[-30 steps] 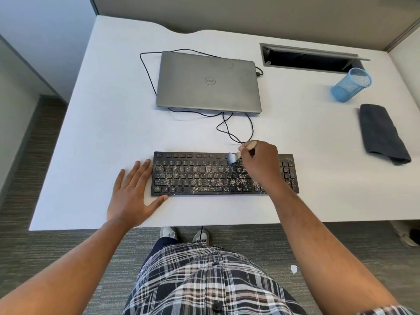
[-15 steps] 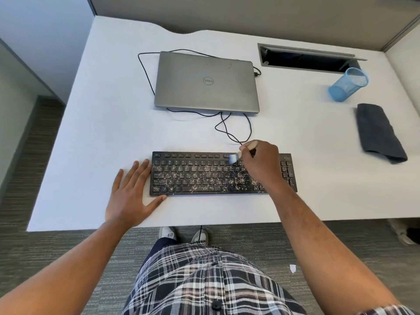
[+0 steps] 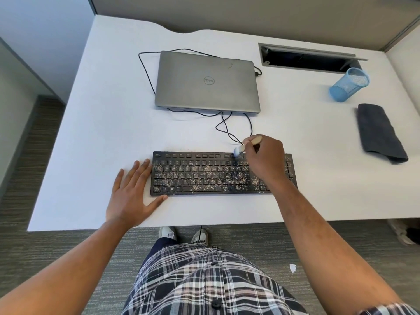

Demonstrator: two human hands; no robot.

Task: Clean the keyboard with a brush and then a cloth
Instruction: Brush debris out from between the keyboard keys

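Note:
A black keyboard [image 3: 204,176] lies near the front edge of the white desk, its keys speckled with pale crumbs. My right hand [image 3: 266,162] grips a small brush [image 3: 242,149] with a wooden handle; its pale bristles touch the keyboard's top row, right of centre. My left hand [image 3: 133,194] rests flat on the desk with straight fingers, its fingertips and thumb against the keyboard's left end. A dark grey cloth [image 3: 378,131] lies folded at the desk's right side, away from both hands.
A closed silver laptop [image 3: 206,81] sits behind the keyboard, with black cables [image 3: 227,128] looping between them. A blue mesh pen cup [image 3: 348,87] stands at the back right, beside an open cable slot [image 3: 304,57]. The desk's front edge runs just below the keyboard.
The brush and my right hand have shifted a little up to the keyboard's top row. My left hand stays in place beside the keyboard.

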